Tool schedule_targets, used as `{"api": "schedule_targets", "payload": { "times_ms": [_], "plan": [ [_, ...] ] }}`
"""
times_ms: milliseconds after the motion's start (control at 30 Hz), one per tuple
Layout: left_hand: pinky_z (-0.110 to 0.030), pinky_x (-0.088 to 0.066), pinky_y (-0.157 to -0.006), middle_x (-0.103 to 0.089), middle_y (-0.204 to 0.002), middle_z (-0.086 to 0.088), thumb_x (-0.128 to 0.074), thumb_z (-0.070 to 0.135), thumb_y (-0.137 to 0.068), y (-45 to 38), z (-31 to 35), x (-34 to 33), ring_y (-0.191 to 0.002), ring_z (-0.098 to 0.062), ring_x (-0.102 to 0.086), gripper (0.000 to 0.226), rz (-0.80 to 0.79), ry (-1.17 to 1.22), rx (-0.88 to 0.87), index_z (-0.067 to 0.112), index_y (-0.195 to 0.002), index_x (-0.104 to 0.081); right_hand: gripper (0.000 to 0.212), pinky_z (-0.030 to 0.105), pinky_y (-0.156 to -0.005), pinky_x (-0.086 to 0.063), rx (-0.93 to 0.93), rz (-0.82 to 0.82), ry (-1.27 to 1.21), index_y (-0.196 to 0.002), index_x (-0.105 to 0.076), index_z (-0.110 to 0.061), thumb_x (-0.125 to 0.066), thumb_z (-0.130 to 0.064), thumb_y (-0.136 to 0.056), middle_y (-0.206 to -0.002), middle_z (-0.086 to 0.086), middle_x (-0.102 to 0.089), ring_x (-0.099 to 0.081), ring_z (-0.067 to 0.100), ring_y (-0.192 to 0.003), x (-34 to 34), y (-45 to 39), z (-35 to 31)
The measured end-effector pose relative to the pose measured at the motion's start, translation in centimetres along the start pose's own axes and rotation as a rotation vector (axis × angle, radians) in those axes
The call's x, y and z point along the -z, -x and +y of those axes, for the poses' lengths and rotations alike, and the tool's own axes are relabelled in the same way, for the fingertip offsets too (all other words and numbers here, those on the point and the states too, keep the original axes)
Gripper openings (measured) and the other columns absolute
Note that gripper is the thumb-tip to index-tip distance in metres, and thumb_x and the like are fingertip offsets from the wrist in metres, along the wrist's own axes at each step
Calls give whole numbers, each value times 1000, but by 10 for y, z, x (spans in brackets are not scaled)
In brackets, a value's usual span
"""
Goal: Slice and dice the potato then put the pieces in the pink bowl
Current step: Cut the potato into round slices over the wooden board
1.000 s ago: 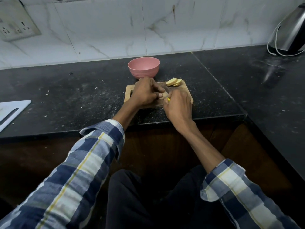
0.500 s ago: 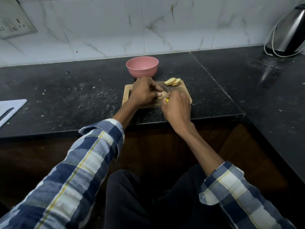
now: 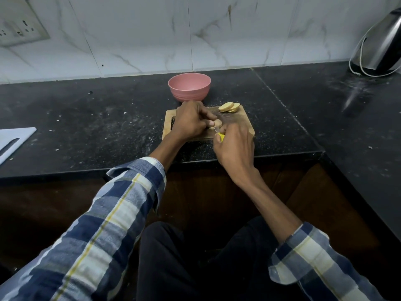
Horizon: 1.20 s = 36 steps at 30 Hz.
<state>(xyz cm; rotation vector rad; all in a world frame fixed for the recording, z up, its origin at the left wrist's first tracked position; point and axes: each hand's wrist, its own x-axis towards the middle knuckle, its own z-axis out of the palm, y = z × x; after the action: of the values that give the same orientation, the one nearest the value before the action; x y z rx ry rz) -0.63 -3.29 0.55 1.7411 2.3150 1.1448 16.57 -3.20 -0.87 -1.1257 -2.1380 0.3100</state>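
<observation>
A small wooden cutting board (image 3: pixel 246 124) lies near the counter's front edge. On it my left hand (image 3: pixel 191 121) grips the potato (image 3: pixel 217 123), of which only a pale end shows past my fingers. My right hand (image 3: pixel 235 144) holds a knife with a yellow handle (image 3: pixel 221 136); its short blade meets the potato. Several cut round slices (image 3: pixel 229 107) are stacked at the board's far right corner. The pink bowl (image 3: pixel 189 86) stands just behind the board, and nothing shows inside it.
The black stone counter (image 3: pixel 97 118) is dusted with crumbs. A white cutting board (image 3: pixel 13 141) lies at the left edge. A steel kettle with a white cord (image 3: pixel 382 48) stands at the far right. A wall socket (image 3: pixel 19 29) sits top left.
My right hand has drawn back slightly toward me, so the yellow handle and a bit of blade now show. My left hand keeps its hold on the potato.
</observation>
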Motion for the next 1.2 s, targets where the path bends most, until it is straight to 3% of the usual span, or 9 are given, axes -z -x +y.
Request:
{"api": "schedule_targets", "payload": {
  "times_ms": [100,233,433,800,1000,1200],
  "plan": [
    [-16,-39,-69,-69,-81,17,-90,21,-77,1,1,0,-77,-1,-62,17,9,2,-2,28,-92,-85,18,36,-70,-45,-15,4,-22,-107,-69,-10,-69,-23,-95,-106,11,-65,-63,30,-98,-3,-4,-1],
    [-7,-33,-64,-63,-74,21,-89,18,-77,0,1,-2,-70,6,-57,17,33,-21,2,27,-91,-85,16,38,-70,-50,-17,2,-47,-102,-67,-10,-71,-21,-92,-102,10,-66,-64,28,-96,-9,-14,-9],
    [-8,-32,-63,-63,-75,21,-89,22,-78,-1,0,-3,-80,-2,-59,17,32,-54,2,29,-93,-84,17,39,-70,-52,-27,7,-30,-106,-68,-12,-69,-25,-95,-103,9,-66,-65,28,-92,-10,-2,-1],
    [-8,-32,-64,-60,-72,23,-89,25,-78,0,-2,-5,-70,6,-55,15,54,-53,-4,32,-91,-84,14,37,-67,-53,-76,23,-76,-102,-70,-14,-71,-25,-93,-95,5,-67,-66,24,-89,-13,-4,-4],
    [-8,-32,-67,-60,-72,23,-88,24,-78,2,-3,-4,-71,7,-55,15,59,-56,-23,31,-92,-85,17,45,-74,-55,-108,13,-118,-99,-66,-10,-71,-25,-93,-100,9,-66,-64,28,-96,-15,-12,-15],
    [-9,-32,-64,-62,-73,22,-88,22,-78,1,-6,-9,-71,8,-56,15,69,-42,-17,31,-89,-84,18,37,-68,-47,-123,0,-128,-102,-66,-10,-72,-25,-93,-99,6,-64,-61,22,-91,-14,-9,-7]
  ]
}}
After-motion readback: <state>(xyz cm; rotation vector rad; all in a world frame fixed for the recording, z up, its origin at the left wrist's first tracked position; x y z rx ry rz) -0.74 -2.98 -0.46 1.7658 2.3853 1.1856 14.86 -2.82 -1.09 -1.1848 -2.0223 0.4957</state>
